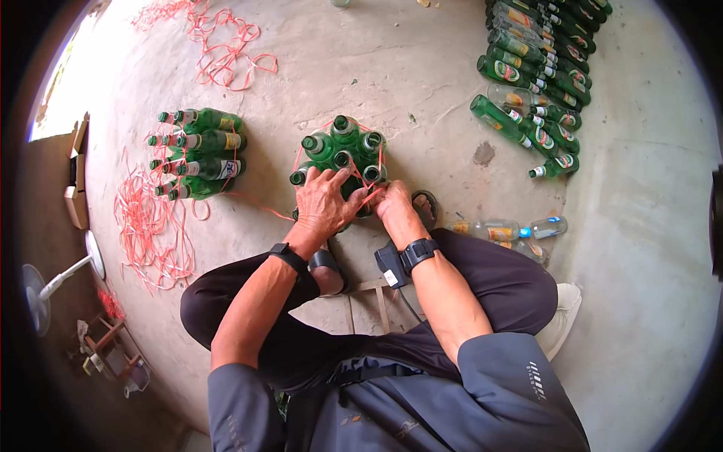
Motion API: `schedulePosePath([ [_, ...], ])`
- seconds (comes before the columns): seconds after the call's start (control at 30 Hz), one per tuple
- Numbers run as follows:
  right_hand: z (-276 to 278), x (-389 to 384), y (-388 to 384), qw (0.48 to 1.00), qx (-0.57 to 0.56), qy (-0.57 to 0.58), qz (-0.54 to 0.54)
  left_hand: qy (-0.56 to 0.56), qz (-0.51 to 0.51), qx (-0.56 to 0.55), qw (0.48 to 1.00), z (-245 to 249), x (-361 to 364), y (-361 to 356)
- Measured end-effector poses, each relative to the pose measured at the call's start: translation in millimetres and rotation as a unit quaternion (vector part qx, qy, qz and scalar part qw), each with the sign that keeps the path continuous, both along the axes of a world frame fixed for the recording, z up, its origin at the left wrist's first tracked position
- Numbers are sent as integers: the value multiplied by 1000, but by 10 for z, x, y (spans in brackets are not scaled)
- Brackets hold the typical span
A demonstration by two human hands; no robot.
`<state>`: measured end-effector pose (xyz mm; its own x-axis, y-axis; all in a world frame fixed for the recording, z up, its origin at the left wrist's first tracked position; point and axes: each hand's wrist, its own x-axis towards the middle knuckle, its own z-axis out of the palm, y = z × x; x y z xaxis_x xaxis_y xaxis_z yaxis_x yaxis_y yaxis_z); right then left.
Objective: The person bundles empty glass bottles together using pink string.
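In front of me a tight cluster of green glass bottles [345, 129] stands upright on the floor, with pink plastic ribbon [382, 154] running around the necks. Over the near left side of this cluster lies my left hand [324, 200], its fingers spread across the bottle tops and its thumb beside the ribbon. My right hand [389, 202] is closed at the near right edge, the ribbon pinched in its fingers. A strand stretches left along the floor from the cluster. The lower bottles and part of the ribbon are hidden by my hands.
Another ribbon-wrapped bottle bundle [203, 154] stands at left, by a tangled ribbon heap [151, 226]. More loose ribbon [226, 49] lies farther back. Many bottles [538, 68] lie stacked along the right wall. Clear bottles [493, 229] lie near my right knee. A white fan [56, 282] stands far left.
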<state>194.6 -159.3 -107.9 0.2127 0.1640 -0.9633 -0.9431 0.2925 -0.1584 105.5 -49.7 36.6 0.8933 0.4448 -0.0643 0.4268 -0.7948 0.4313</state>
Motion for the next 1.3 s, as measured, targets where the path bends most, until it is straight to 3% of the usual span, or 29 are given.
schedulePosePath([
  [0.07, 100, -25, 23, 1000, -13, 13, -20, 13, -4, 9, 1000, -93, -33, 46],
  [0.13, 118, -30, 13, 998, -47, 12, -47, -59, -49, 8, 997, -202, -31, 117],
  [0.27, 169, -19, 13, 994, -57, 31, -86, -90, -69, 13, 993, -202, -18, 108],
  [0.33, 538, -6, 47, 990, -120, 10, -75, -72, -53, 13, 996, -197, -12, 104],
  [0.53, 552, -142, -70, 983, -69, -14, -169, -94, -62, 25, 993, -98, 41, 62],
  [0.77, 592, -143, -25, 989, -112, -20, -96, -60, -58, 54, 995, -197, 12, 21],
  [0.83, 614, -149, 3, 989, -121, -10, -85, -128, -75, 37, 988, -165, -32, 33],
  [0.93, 579, -165, -19, 989, -80, 9, -125, -132, -62, 12, 989, -63, -26, 18],
  [1.1, 569, -204, -48, 983, -43, 13, -179, -83, -98, 42, 991, -70, -47, 36],
  [1.3, 749, -172, -82, 983, -26, 0, -180, -10, -50, 12, 999, -30, 57, 55],
])
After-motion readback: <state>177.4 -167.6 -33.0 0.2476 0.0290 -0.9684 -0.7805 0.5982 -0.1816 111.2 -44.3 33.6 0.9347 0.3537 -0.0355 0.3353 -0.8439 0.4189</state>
